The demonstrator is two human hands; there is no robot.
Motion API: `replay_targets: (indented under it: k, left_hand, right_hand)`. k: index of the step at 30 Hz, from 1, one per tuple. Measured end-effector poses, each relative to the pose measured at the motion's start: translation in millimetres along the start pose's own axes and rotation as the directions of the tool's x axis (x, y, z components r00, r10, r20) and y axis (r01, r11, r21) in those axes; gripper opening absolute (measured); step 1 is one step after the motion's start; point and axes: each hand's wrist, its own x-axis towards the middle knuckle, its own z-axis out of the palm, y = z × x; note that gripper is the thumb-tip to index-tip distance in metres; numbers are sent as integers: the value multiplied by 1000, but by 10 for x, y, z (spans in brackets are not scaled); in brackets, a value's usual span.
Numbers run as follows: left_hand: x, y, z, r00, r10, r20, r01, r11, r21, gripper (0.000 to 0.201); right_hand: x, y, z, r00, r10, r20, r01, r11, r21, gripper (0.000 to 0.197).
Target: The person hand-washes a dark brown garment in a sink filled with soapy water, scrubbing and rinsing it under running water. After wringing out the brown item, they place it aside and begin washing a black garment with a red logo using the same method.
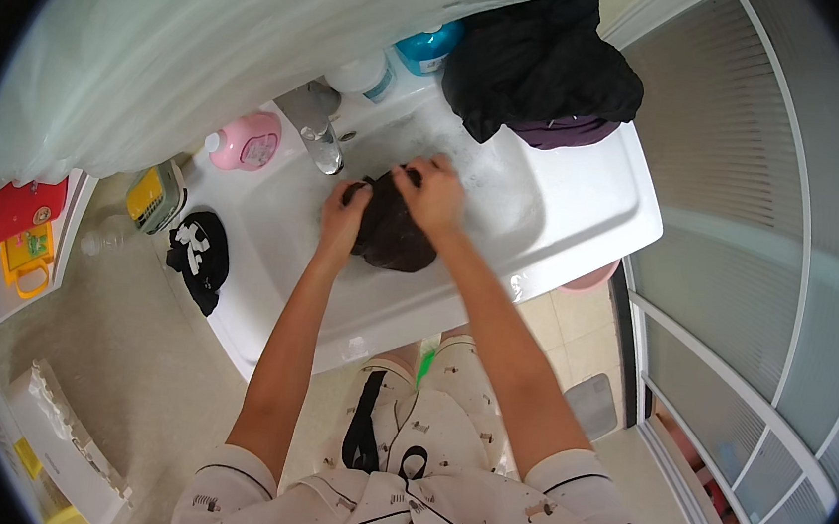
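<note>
— Dark brown wet cloth (394, 235) is gripped by both hands, is it not?

— It is. The cloth is bunched between the left hand (344, 217) and the right hand (432, 195), each closed on its upper edge, and it is held low in the white sink (585, 192), over soapy water.

— What is seen just beyond the hands?

— A chrome tap (316, 131) is set just past the left hand, almost touching the knuckles. Further back, a white bottle (364, 74) and a blue bottle (426, 48) are stood on the sink's rear rim.

— And to the right hand's far side?

— A heap of black clothes (537, 58) is piled on the back corner of the sink, with a purple garment (563, 131) tucked beneath it.

— To the left?

— A pink bottle (248, 141) is laid on the rim, and nearer the person a black-and-white garment (199, 253) is draped over the sink's edge. A yellow-labelled container (154, 197) is placed beside it. A red box (25, 208) is kept well apart on a shelf.
</note>
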Motion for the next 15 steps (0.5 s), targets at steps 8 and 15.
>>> replay_targets:
  k: [8, 15]
  left_hand:
    - [-405, -275, 443, 935, 319, 154, -278, 394, 876, 92]
    - [269, -682, 181, 908, 247, 338, -417, 599, 683, 75]
  right_hand:
    - [273, 340, -433, 661, -416, 625, 703, 635, -321, 63]
    - [289, 668, 82, 720, -143, 679, 558, 701, -444, 54]
